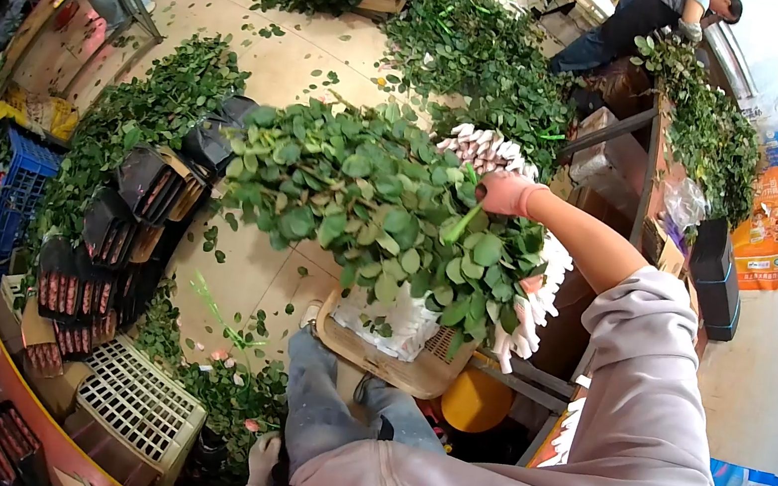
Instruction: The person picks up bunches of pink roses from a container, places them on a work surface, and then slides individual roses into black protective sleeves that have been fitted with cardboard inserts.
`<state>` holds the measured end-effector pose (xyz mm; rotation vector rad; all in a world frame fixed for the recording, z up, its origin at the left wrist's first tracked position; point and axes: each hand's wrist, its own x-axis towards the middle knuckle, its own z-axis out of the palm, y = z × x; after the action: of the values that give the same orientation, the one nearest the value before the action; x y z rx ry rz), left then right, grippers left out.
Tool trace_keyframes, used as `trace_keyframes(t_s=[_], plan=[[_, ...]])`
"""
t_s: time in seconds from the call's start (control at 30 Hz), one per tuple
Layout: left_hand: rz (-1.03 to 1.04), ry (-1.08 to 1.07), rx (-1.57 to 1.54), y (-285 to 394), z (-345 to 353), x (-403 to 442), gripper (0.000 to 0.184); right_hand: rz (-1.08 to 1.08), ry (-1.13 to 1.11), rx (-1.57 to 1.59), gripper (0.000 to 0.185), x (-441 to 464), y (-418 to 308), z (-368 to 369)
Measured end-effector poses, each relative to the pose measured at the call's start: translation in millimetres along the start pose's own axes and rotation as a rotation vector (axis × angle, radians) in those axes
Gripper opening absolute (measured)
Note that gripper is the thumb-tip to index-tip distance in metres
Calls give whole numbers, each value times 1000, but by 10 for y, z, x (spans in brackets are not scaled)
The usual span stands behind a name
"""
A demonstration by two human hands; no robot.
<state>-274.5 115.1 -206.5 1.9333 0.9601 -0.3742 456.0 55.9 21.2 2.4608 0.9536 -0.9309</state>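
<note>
Your right hand (507, 195), in the head view, curls closed at the right end of the leafy bundle (346, 191), by a bright green strip (459, 225). The bundle spans the space before you, above the basket (387, 373). Your left hand (264, 459) hangs beside your leg (317, 398); its grip cannot be told.

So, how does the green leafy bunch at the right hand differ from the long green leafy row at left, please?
The green leafy bunch is gripped by the right hand; the long green leafy row is unheld. White, slender pieces adjoin the bunch; black packages adjoin the row. Both show dense foliage.
</note>
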Motion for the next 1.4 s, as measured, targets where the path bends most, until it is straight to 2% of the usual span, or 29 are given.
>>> trace_keyframes(t_s=[0.07,0.13,0.17,0.2,0.27,0.33,0.37,0.43,0.47,0.5,0.53,0.57,0.6,0.63,0.67,0.7,0.73,0.77,0.8,0.87,0.9,0.93,1.0,1.03,1.07,1.13,1.2,1.27,1.4], plan=[[-36,28,-190,698,-269,106,29,-2,140,64,31,149,-115,-133],[-166,112,-357,1315,-541,77,27,-25,136,72,25,102,-413,-433],[-172,137,-360,1542,-677,21,27,-290,115,-307,21,192,-498,-474],[-81,137,-343,1760,-798,32,25,-536,96,-704,16,316,-548,-583],[0,159,-342,1995,-905,-54,24,-615,256,-481,10,459,-696,-802],[-15,23,-752,2148,-988,-198,21,-495,66,-224,9,368,-924,-1091],[10,-5,-883,2267,-1055,-316,20,-671,21,-263,5,381,-973,-1253],[75,-25,-861,2276,-959,-442,20,-706,-83,203,10,394,-1048,-1398],[146,-63,-829,2300,-897,-476,20,-533,-134,695,14,400,-1078,-1417],[87,-98,-892,2337,-828,-495,21,-216,-196,1232,19,87,-1346,-1513],[88,-91,-898,2324,-752,-471,21,-221,-198,1225,19,151,-1354,-1551],[35,-80,-928,2283,-656,-396,21,-786,102,567,21,263,-1343,-1621],[-21,-74,-953,2219,-551,-316,22,-1245,391,-166,23,278,-1366,-1682],[-77,-72,-977,2150,-452,-250,23,-1338,459,-179,18,290,-1396,-1722],[-118,-62,-1012,2159,-395,-153,24,-1338,462,-192,18,233,-1471,-1757],[-160,-51,-1046,2167,-337,-58,25,-1254,342,73,13,160,-1570,-1800],[-190,-44,-1079,2178,-288,6,25,-806,-168,592,14,-120,-1784,-1849],[-202,-41,-1106,2214,-287,74,25,-199,-348,1210,17,-416,-2010,-1902],[-210,-37,-1130,2241,-300,144,25,-431,-248,938,16,-616,-2044,-1916],[-199,-19,-1185,2288,-355,317,26,-304,-328,855,9,-1002,-2217,-2047],[-183,-7,-1208,2309,-377,413,26,-477,-219,702,12,-644,-2142,-1932],[-173,-2,-1226,2321,-400,462,26,-573,-312,758,13,-672,-2206,-1929],[-153,12,-1251,2341,-461,591,26,-424,-275,933,14,-1030,-2381,-1890],[-143,14,-1259,2337,-502,618,26,-380,-299,913,17,-1241,-2509,-1870],[-134,21,-1267,2320,-538,623,26,-407,-171,758,18,-1161,-2532,-1725],[-120,27,-1283,2320,-621,671,26,-443,-145,603,20,-1348,-2547,-1480],[-101,34,-1287,2310,-729,681,27,-706,58,323,22,-1311,-2437,-1133],[-87,42,-1285,2301,-864,634,27,-611,8,360,24,-1604,-2466,-967],[-27,75,-1276,2312,-1297,523,28,-606,106,484,25,-1983,-2329,-738]])
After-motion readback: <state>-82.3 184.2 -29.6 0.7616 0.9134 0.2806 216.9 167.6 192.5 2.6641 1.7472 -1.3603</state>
